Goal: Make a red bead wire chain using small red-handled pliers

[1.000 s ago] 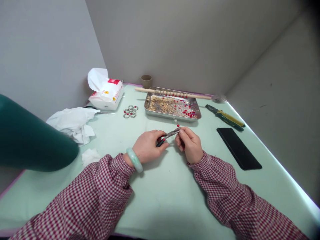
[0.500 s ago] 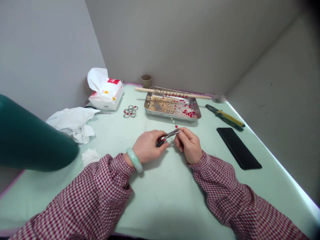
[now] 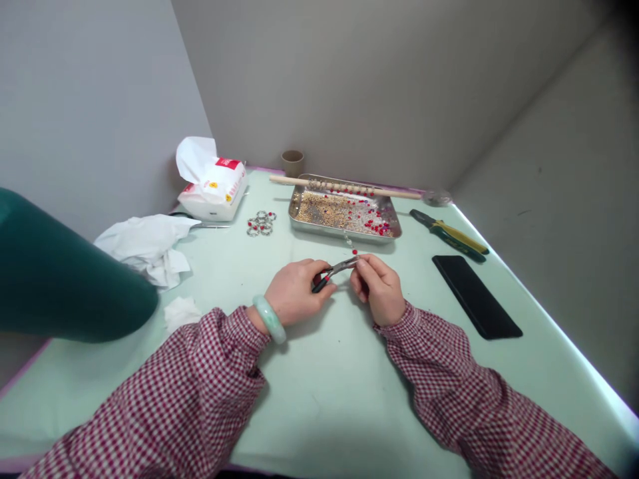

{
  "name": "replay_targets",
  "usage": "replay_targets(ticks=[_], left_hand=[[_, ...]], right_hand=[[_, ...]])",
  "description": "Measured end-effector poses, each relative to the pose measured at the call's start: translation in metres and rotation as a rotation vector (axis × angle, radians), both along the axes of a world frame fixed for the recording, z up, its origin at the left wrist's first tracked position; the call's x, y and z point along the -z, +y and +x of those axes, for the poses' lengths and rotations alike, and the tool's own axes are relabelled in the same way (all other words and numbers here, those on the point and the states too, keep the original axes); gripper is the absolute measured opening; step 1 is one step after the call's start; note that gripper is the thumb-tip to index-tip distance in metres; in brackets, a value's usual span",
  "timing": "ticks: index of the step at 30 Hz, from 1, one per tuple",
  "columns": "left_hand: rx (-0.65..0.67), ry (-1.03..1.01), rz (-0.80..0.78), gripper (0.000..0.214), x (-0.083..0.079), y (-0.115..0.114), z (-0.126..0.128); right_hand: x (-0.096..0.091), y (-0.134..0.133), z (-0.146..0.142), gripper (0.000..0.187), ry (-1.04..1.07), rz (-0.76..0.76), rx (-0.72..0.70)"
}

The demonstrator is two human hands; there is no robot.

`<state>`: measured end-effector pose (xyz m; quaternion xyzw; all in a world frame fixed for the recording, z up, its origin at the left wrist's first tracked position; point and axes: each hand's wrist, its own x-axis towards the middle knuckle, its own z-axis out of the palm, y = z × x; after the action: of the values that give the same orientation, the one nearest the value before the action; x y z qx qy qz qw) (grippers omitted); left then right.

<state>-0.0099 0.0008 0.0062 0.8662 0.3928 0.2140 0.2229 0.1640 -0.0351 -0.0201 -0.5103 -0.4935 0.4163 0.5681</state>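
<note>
My left hand (image 3: 298,290) is closed round small pliers (image 3: 342,266) with black handles, their metal jaws pointing right. At the jaw tips, my right hand (image 3: 380,286) pinches the near end of a thin beaded strand (image 3: 349,242); the pinched end itself is hidden by the fingers. A red bead (image 3: 355,252) on this strand shows just beyond the fingertips, with pale clear beads past it towards the tray. Behind the hands stands a metal tray (image 3: 344,234) holding gold, clear and red beads. Several beaded rings (image 3: 261,224) lie left of it.
A wooden stick (image 3: 294,180) carrying beaded loops rests across the tray. To the right lie yellow-green pliers (image 3: 454,238) and a black flat case (image 3: 476,296). At left are a tissue pack (image 3: 214,193), crumpled tissue (image 3: 144,243) and a large green cylinder (image 3: 70,273). A cup (image 3: 292,163) stands behind.
The red bead and strand have shifted very slightly to the right. Both hands keep nearly the same place and grip.
</note>
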Motion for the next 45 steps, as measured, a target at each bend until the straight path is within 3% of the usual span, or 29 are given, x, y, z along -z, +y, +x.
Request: replay_targets(ticks=[10, 18, 23, 28, 34, 45], left_hand=[[-0.003, -0.025, -0.025, 0.017, -0.0017, 0.0004, 0.0009], [0.062, -0.103, -0.131, 0.02, -0.0056, 0.0, 0.0002], [0.031, -0.119, -0.199, 0.025, -0.0073, 0.0024, -0.0004], [0.112, -0.104, -0.188, 0.023, -0.0082, 0.0021, -0.0002], [0.059, -0.116, -0.204, 0.022, -0.0071, 0.0019, 0.0011], [0.057, -0.13, -0.219, 0.023, -0.0064, 0.0018, 0.0016]], right_hand=[[-0.0001, -0.0011, -0.0008, 0.022, -0.03, 0.012, -0.021], [-0.0018, -0.0027, -0.0015, 0.021, -0.087, 0.077, 0.024], [0.0002, -0.0056, -0.0022, 0.022, -0.136, 0.126, 0.026], [0.0016, -0.0015, -0.0007, 0.022, -0.025, 0.085, 0.102], [0.0001, -0.001, -0.0002, 0.021, -0.099, 0.083, 0.027], [0.001, -0.0013, 0.0016, 0.022, -0.133, 0.067, 0.01]])
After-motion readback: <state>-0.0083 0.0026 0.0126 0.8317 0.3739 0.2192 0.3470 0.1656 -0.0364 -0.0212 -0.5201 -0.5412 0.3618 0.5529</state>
